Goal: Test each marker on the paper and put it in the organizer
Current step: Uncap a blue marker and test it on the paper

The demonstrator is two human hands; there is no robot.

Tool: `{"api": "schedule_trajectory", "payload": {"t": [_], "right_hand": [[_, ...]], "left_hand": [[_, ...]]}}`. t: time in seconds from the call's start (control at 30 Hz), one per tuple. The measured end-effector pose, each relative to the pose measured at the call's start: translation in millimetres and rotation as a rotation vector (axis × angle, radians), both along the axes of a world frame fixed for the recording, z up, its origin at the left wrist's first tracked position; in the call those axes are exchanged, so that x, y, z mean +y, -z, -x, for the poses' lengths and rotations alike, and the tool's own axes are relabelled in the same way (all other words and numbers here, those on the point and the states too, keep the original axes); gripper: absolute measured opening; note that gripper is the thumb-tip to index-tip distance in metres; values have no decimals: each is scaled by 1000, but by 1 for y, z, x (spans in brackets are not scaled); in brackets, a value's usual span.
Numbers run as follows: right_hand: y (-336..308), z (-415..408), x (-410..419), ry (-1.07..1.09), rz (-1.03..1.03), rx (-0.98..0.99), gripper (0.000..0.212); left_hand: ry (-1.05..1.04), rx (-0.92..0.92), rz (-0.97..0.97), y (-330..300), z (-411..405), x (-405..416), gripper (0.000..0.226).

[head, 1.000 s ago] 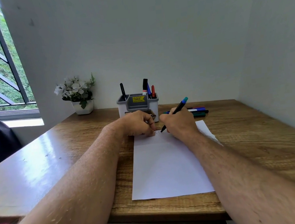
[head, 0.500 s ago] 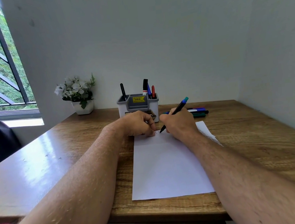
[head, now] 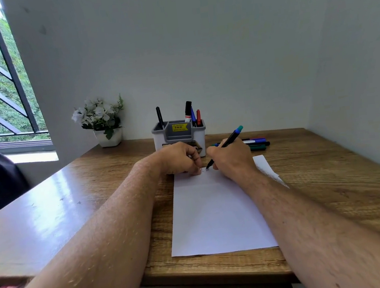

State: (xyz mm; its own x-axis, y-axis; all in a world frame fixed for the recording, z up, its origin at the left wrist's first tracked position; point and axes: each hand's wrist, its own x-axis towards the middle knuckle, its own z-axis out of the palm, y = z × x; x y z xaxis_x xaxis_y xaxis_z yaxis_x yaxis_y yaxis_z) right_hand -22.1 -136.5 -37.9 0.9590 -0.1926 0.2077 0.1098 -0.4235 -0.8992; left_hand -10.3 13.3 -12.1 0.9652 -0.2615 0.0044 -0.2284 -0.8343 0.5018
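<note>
The right hand (head: 230, 160) is gripping a slim black marker (head: 226, 145), fingers curled round the lower barrel, so the part of the shaft inside the fist is hidden. Its teal end is sticking up and to the right, and its tip is touching the far edge of the paper (head: 218, 214), where a few small dark marks are showing; they are too small to read. The left hand (head: 181, 160) is lying just beside that tip, fingers curled under, resting on the paper's far left corner. Whether it is pinching something small there, I cannot tell, since the fingertips are tucked out of sight.

The paper is a smooth white sheet, with its far right corner lifting and folding away from the wooden desk (head: 330, 175), whose grain is showing matt on the right and glossy with glare on the left.

Behind the hands the organizer (head: 179, 134) is standing, a boxy white and grey plastic caddy with a yellow price sticker; its lower front is covered by the left hand. Several markers are standing upright in its compartments. More loose markers (head: 256, 143) are lying in a row on the desk right of the organizer, partly hidden by the right hand. A small white pot of pale flowers (head: 101, 122) is sitting at the far left corner.
</note>
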Motion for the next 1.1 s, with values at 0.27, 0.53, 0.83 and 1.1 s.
{"api": "schedule_trajectory", "payload": {"t": [0.27,0.53,0.83,1.1], "right_hand": [[-3,3,0,12,-9,24,30],[-9,11,-4,0,-102,-57,18],[-21,20,1,-200,-451,-242,16],[-26,25,1,-288,-675,-218,14]], "left_hand": [[5,-11,1,-1,2,-1,12],[-13,-181,143,-2,3,0,6],[-62,-170,1356,-21,1,6,48],[-59,-34,1671,-20,-1,4,35]]}}
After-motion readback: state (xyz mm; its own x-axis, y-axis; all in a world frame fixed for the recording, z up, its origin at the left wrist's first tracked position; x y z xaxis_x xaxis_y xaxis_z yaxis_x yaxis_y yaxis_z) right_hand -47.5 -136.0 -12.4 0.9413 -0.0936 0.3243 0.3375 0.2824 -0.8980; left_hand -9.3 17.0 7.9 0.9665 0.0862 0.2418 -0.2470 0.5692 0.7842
